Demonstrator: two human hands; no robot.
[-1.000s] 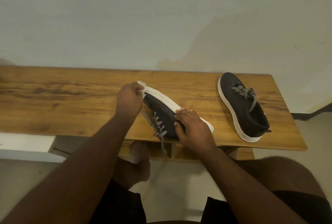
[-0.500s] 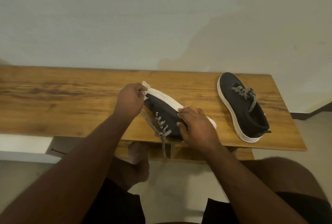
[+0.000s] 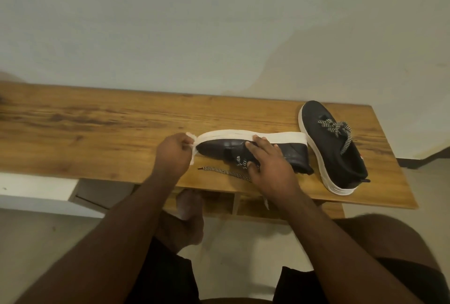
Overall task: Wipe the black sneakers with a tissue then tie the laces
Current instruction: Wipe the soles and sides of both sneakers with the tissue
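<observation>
Against pale wall (image 3: 219, 23), wooden table (image 3: 97, 133), left hand (image 3: 174, 155) pinching tissue (image 3: 192, 147), right hand (image 3: 270, 164) gripping tipped sneaker (image 3: 219, 147)

Near sneaker (image 3: 255, 150) on its side on table (image 3: 97, 128), white sole facing 12 o'clock.
Left hand (image 3: 174, 155) pinches tissue (image 3: 192, 150) at the toe, 9 o'clock end. Right hand (image 3: 270, 164) grips upper over laces; one loose lace (image 3: 224, 171) trails toward 9. Second sneaker (image 3: 333, 147) upright at 3 o'clock, laces tied.
</observation>
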